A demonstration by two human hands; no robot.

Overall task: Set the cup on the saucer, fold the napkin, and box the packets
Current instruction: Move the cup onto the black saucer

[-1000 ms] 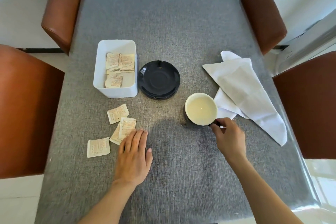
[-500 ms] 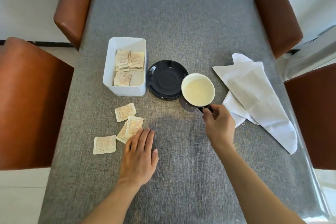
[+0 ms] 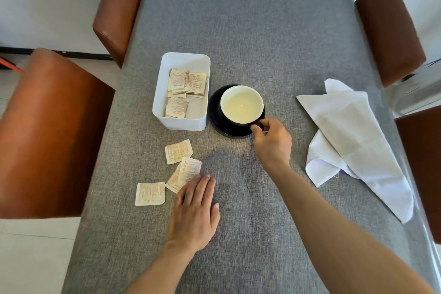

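Observation:
The cup [image 3: 241, 104], dark outside and pale cream inside, sits over the black saucer [image 3: 216, 117] at the table's middle. My right hand [image 3: 272, 142] pinches the cup's handle at its near right side. A white box [image 3: 183, 89] left of the saucer holds several beige packets [image 3: 187, 82]. Several more packets [image 3: 178, 151] lie loose on the cloth in front of the box. My left hand [image 3: 194, 211] rests flat, fingers together, its fingertips touching the nearest loose packet [image 3: 189, 170]. A white napkin [image 3: 353, 141] lies crumpled at the right.
The grey table [image 3: 250, 31] stretches away from me. Brown chairs stand around it: a near left chair [image 3: 47, 133], a far left chair [image 3: 119, 7], a far right chair [image 3: 389, 28] and a near right chair [image 3: 422, 164]. The napkin reaches close to the right edge.
My right hand carried the cup by its handle leftward and away from me, from beside the napkin onto the saucer. My left hand stayed flat by the loose packets.

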